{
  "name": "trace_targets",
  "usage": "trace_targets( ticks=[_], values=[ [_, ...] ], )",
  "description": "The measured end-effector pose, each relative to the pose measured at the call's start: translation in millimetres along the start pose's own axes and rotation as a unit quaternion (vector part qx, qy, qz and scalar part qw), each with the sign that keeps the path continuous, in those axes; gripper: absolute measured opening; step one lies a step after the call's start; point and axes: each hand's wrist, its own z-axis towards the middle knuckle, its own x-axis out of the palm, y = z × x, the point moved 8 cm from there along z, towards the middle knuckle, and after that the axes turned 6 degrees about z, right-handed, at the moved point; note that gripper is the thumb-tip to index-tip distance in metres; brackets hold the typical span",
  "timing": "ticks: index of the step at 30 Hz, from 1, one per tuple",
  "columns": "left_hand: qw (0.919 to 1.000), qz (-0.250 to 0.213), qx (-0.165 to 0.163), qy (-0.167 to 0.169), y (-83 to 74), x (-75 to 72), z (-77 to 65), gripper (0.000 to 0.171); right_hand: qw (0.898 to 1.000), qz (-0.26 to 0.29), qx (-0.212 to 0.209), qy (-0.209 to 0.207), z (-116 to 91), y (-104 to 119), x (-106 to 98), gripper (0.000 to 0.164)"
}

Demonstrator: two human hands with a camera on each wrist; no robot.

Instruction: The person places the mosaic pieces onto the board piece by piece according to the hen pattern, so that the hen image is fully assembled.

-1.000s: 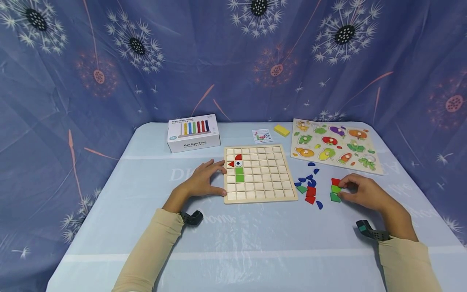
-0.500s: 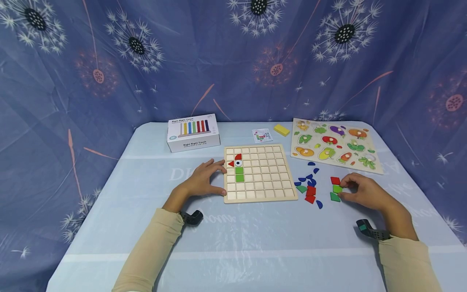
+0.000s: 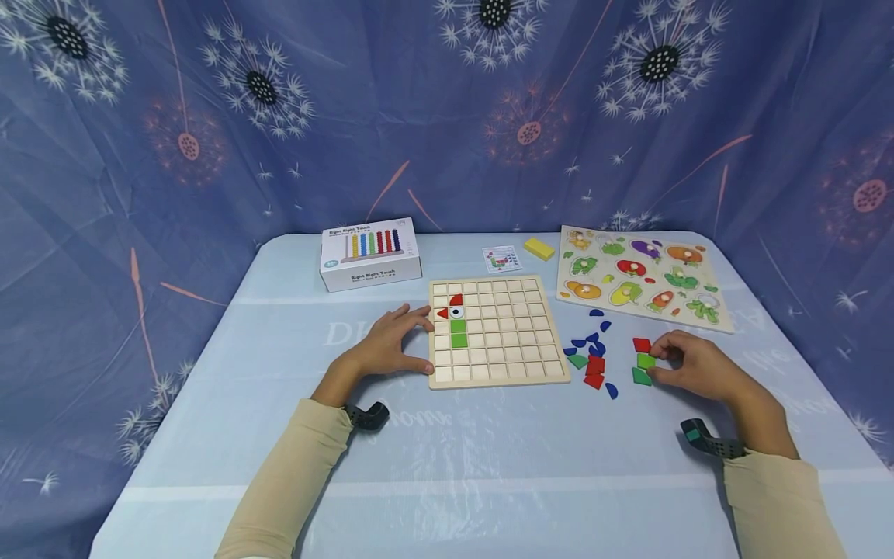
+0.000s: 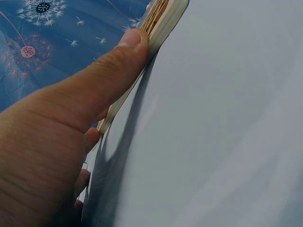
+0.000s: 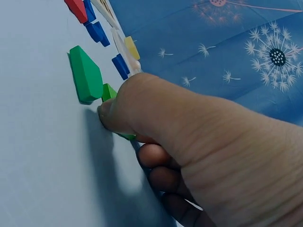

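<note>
The wooden grid board (image 3: 503, 334) lies in the middle of the table, with a red quarter-round piece (image 3: 456, 300), a red triangle (image 3: 443, 314), an eye tile (image 3: 457, 313) and two green squares (image 3: 458, 333) in its cells. My left hand (image 3: 387, 345) touches the board's left edge, thumb and fingers spread apart; in the left wrist view the straight thumb (image 4: 113, 66) rests against the rim. At the right, my right hand (image 3: 691, 365) pinches a light green square block (image 3: 646, 361) between thumb and index finger. A red block (image 3: 641, 345) and a darker green block (image 3: 641, 377) lie beside it.
Between board and right hand are several blue half-rounds (image 3: 611, 391), red blocks (image 3: 595, 366) and a green piece (image 3: 577, 362). Behind them lie a vegetable puzzle board (image 3: 608, 268), a yellow block (image 3: 539, 249), a pattern card (image 3: 501, 260) and a white box (image 3: 372, 256).
The light green block has shifted slightly right in my right hand's fingers, out of line with the red block beside it. My left hand stays at the board's edge.
</note>
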Motion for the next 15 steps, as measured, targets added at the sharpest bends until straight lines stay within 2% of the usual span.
trace_targets(
  ticks=[11, 15],
  values=[
    [1.0, -0.006, -0.001, 0.001, 0.4, -0.3, -0.1, 0.071, 1.0, -0.005, 0.001, 0.003, 0.3, 0.1, 0.7, 0.033],
    [1.0, -0.008, 0.0, 0.001, 0.5, -0.5, -0.1, 0.071, 1.0, 0.005, -0.012, 0.001, -1.6, 2.0, -0.8, 0.035]
  ],
)
